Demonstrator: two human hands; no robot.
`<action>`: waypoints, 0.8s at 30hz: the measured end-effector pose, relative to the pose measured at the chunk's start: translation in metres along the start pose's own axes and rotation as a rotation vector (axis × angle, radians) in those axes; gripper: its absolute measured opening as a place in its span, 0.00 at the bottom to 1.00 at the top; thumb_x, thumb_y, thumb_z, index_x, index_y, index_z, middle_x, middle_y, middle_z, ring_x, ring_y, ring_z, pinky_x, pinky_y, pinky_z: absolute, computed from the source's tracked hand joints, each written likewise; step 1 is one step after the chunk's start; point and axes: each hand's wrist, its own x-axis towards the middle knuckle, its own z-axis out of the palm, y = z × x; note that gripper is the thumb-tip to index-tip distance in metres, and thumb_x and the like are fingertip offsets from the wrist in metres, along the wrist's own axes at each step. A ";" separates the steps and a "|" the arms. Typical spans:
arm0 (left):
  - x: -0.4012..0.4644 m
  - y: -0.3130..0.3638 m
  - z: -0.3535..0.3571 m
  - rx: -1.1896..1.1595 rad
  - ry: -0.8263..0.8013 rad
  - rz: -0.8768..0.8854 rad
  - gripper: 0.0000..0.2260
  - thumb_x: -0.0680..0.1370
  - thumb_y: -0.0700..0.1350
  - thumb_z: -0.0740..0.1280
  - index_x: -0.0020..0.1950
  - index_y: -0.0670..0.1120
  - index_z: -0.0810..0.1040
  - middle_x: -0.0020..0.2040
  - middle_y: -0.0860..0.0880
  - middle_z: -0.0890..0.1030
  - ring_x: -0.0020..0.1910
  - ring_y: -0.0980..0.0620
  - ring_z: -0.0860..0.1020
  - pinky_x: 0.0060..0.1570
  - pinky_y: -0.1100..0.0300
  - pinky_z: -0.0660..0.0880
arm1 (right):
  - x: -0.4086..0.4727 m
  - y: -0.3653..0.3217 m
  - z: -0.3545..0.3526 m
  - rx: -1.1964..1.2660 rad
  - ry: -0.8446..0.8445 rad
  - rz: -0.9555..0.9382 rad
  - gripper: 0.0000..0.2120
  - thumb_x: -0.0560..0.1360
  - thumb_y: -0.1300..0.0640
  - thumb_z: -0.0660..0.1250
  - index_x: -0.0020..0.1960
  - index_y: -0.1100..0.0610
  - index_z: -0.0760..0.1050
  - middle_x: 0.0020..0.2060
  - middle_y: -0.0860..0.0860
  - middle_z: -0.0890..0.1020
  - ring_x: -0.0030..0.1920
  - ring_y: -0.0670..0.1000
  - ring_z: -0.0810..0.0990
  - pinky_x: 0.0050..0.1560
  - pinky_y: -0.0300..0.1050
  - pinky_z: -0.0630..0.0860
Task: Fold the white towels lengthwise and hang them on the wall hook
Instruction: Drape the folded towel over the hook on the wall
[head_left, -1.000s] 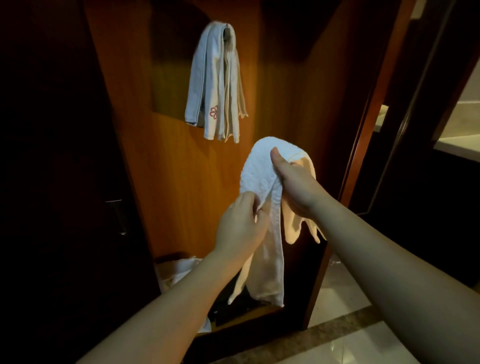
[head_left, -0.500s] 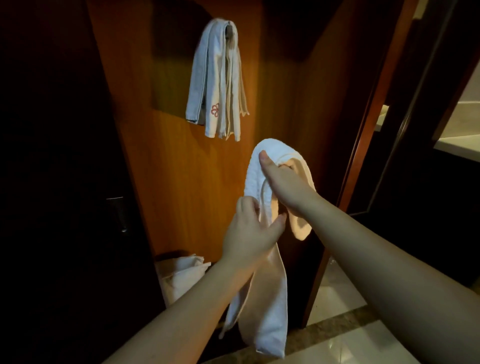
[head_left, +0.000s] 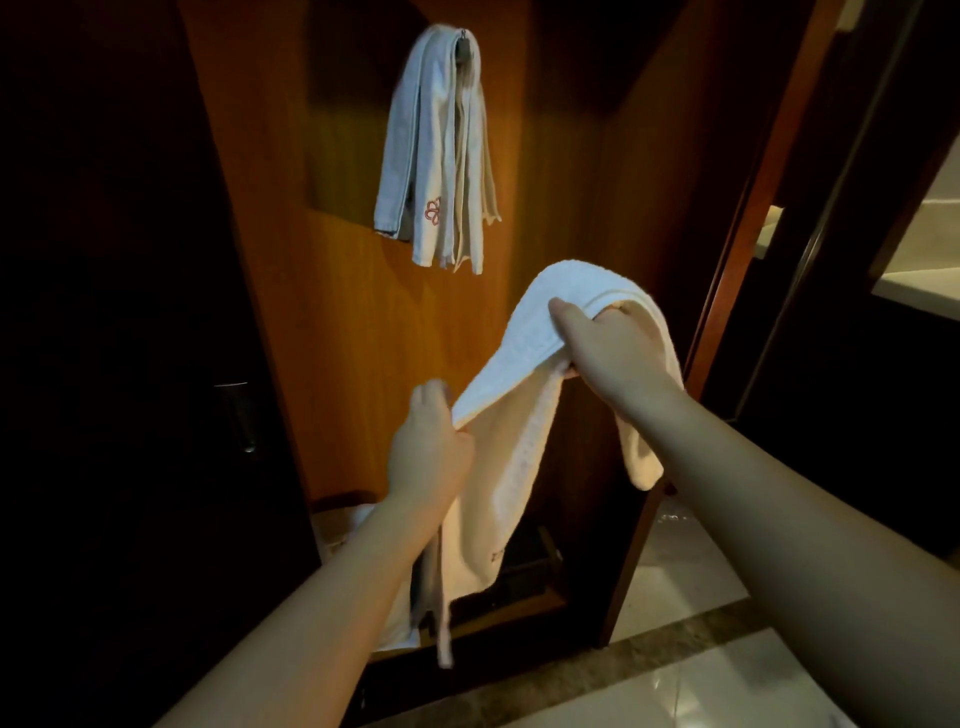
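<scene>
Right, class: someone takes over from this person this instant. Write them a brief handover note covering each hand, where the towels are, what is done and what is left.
Left hand: grips the lower edge of the white terry towel, pulling it down and leftward.
Right hand: holds the same towel's top, draped over it, thumb on the front.
Hanging white towels with a red flower mark: already folded, on the metal wall hook on the wooden panel.
Done: those hung.
Left: finish the lengthwise fold, then lift this towel onto the hook.
</scene>
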 end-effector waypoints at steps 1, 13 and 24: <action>0.000 -0.008 0.003 0.036 -0.043 -0.027 0.09 0.78 0.41 0.65 0.56 0.50 0.71 0.52 0.51 0.73 0.40 0.48 0.76 0.32 0.53 0.73 | 0.002 0.001 -0.003 0.034 0.018 0.021 0.23 0.79 0.42 0.61 0.39 0.58 0.82 0.35 0.52 0.85 0.40 0.52 0.84 0.44 0.47 0.78; -0.011 -0.107 0.014 0.128 -0.046 -0.216 0.05 0.77 0.48 0.67 0.50 0.55 0.72 0.41 0.56 0.78 0.33 0.55 0.75 0.26 0.62 0.64 | 0.032 0.038 -0.018 0.430 0.192 0.250 0.13 0.72 0.44 0.63 0.39 0.53 0.75 0.33 0.48 0.77 0.37 0.49 0.77 0.41 0.48 0.71; 0.017 -0.106 -0.033 0.188 -0.152 -0.087 0.06 0.77 0.44 0.69 0.52 0.52 0.80 0.52 0.51 0.79 0.42 0.54 0.75 0.37 0.57 0.70 | 0.060 0.051 -0.020 0.942 0.257 0.455 0.07 0.77 0.53 0.69 0.48 0.55 0.73 0.51 0.54 0.81 0.52 0.53 0.81 0.50 0.47 0.79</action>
